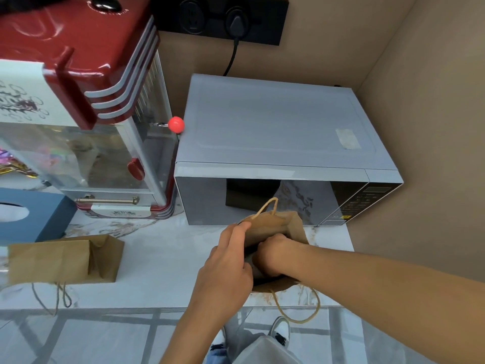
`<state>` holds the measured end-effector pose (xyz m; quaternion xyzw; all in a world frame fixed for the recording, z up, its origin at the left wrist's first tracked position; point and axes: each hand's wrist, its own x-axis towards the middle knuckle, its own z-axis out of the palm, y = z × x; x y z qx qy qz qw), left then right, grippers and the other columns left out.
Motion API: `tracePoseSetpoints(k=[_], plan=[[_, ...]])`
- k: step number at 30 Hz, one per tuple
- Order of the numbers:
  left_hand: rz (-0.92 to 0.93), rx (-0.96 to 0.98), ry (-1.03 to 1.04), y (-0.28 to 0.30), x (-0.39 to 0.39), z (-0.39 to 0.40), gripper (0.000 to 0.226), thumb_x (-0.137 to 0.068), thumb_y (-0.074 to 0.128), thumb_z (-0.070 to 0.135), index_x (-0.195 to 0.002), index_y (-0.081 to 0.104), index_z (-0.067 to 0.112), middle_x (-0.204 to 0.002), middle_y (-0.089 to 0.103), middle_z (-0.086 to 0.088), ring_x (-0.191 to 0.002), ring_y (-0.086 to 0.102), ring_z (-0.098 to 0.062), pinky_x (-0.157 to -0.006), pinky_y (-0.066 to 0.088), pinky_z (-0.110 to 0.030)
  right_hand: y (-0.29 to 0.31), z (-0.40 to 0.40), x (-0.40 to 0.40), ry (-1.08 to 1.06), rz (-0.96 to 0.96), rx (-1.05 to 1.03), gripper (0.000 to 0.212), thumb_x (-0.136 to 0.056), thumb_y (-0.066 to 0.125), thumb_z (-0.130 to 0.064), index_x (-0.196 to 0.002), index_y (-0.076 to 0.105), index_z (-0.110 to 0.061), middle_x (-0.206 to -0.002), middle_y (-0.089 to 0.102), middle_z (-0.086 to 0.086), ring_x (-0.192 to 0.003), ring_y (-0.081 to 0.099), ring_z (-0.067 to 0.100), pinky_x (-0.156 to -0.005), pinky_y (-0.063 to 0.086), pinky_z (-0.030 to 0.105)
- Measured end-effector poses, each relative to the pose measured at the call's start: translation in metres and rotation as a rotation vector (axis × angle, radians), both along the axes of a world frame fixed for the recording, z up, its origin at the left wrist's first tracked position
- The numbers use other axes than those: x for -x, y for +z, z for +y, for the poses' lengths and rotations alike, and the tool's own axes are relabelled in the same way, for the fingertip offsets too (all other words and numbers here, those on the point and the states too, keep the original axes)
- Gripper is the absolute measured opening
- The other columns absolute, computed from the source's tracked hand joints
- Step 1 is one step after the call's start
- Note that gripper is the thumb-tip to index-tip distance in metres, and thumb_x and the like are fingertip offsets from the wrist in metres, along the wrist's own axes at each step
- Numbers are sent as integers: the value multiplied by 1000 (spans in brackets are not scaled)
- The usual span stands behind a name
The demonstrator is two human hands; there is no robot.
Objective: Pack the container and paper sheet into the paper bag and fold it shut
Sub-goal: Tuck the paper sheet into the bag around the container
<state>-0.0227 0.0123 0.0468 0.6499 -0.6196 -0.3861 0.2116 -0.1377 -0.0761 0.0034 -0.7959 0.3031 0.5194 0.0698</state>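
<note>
the microwave point(275, 132) stands behind the upright paper bag point(286, 227) on the counter point(162, 258). left hand point(225, 269) pinches the bag's rim, keeping the mouth open. right hand point(275, 254) reaches inside; its grip and the container are hidden.

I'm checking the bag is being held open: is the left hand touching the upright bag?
Touching. The head view shows the left hand with fingers pinching the bag's left rim, while the right hand reaches inside.
</note>
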Motion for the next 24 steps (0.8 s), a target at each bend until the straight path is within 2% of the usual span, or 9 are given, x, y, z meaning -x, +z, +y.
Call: tracePoseSetpoints(k=[1,4,6,8,10,12,15,19,24], plan=[[4,5,1,0,0,0,66,-89,45,6,-136,20,46,-151,27,18,-118,51,-19,-89,50,-40,2,-2,1,-54,-17,-31,34,-97,49,-19,-129,56,-13,-135,54,12,-120,51,29,-92,42,41],[9,11,5,-1,0,0,65,-90,47,7,-134,21,46,-150,29,18,-119,50,-18,-88,49,-38,6,-5,0,-287,-84,-111,34,-98,47,-10,-132,51,-4,-132,54,17,-85,61,24,-54,43,22],[13,8,7,-2,-1,-1,65,-90,46,7,-133,20,48,-148,30,19,-118,51,-18,-87,50,-38,7,-5,0,-450,-149,-100,34,-98,46,-4,-132,50,-1,-127,56,20,-68,61,26,-45,44,24],[21,8,8,-3,-1,-3,64,-90,45,7,-132,21,48,-147,32,19,-115,51,-16,-85,50,-36,10,-4,-2,-524,-220,-98,31,-96,45,2,-126,52,3,-118,60,25,-68,64,30,-48,51,31],[30,5,12,-2,0,-4,65,-89,45,6,-134,23,47,-146,33,19,-112,52,-15,-83,48,-32,11,-3,-6,-529,-293,-99,32,-92,48,7,-124,53,4,-118,61,25,-88,67,36,-62,59,39],[31,2,15,-2,0,-5,66,-88,44,5,-136,24,45,-147,33,18,-113,51,-15,-84,48,-32,12,-1,-9,-485,-344,-93,37,-91,49,7,-127,52,2,-122,60,24,-103,65,37,-86,56,44],[31,-6,10,-3,-1,-5,66,-88,44,6,-137,24,45,-147,33,17,-113,51,-16,-86,50,-37,10,1,-10,-380,-328,-55,35,-94,48,2,-128,53,-2,-128,59,19,-113,60,33,-98,49,43],[26,-10,7,-2,-1,-6,66,-89,45,7,-136,22,46,-147,32,17,-113,51,-16,-87,51,-37,7,2,-11,-358,-317,-51,34,-96,45,1,-128,53,-2,-131,56,19,-118,56,32,-103,44,41],[30,-2,4,-4,-1,-6,65,-88,44,8,-134,23,47,-144,34,17,-107,52,-15,-78,47,-32,9,-9,-2,-505,-346,-39,26,-94,48,-1,-118,59,0,-122,62,20,-103,61,31,-94,50,38]])
